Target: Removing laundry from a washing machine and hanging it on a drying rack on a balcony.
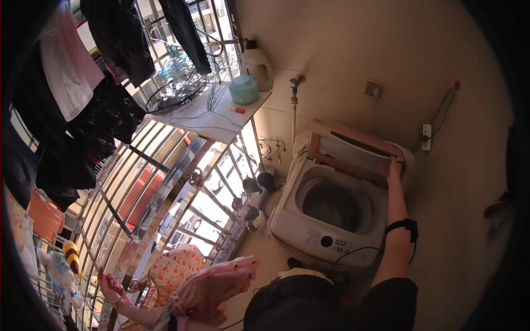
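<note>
My right hand grips the right edge of the raised washing machine lid, a folding lid with an orange-brown frame. Below it stands a top-loading washing machine with its drum uncovered. The inside of the drum is dark, so its contents cannot be made out. My left hand is raised at the lower left near the window bars, fingers loosely bent and apart, with nothing visible in them. Around that wrist and forearm are thin wire hangers, beside a pink garment and a cherry-print garment.
Dark clothes and a pale pink garment hang at upper left. A ledge holds wire hangers, a teal tub and a detergent jug. Plush toys hang lower left. Shoes sit beside the washer.
</note>
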The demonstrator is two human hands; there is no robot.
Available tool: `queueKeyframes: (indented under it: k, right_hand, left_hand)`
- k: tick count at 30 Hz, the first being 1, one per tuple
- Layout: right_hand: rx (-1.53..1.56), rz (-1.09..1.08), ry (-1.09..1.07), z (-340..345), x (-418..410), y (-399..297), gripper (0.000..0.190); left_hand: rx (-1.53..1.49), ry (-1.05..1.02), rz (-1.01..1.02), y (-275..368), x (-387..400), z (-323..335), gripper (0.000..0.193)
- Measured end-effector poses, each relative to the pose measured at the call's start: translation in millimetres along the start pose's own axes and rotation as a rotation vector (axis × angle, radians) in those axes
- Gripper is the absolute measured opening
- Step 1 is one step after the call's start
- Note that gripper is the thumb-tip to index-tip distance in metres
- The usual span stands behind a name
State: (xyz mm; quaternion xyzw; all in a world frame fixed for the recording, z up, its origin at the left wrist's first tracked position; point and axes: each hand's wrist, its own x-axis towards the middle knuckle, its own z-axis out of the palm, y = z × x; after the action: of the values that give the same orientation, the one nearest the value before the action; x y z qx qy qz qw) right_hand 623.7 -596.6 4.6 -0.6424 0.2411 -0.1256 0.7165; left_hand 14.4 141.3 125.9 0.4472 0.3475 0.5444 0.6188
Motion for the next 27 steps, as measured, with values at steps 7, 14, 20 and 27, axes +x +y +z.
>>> queueKeyframes:
  k: [7, 14, 20, 27]
  right_hand:
    - [0.064, 0.124, -0.046, -15, -13, -5, 0.028]
    - [0.24, 0.258, -0.151, -50, -85, 48, 0.014]
    - [0.479, 0.54, -0.173, -76, -137, 106, 0.009]
    - [0.812, 0.604, -0.15, -78, -159, 160, 0.013]
  left_hand:
    - [0.004, -0.094, -0.001, -11, 2, 7, 0.033]
    - [-0.02, -0.113, -0.015, -25, 12, 14, 0.033]
    - [0.005, -0.078, -0.021, -20, 6, 38, 0.032]
    - [0.018, -0.078, -0.017, -15, 3, 57, 0.032]
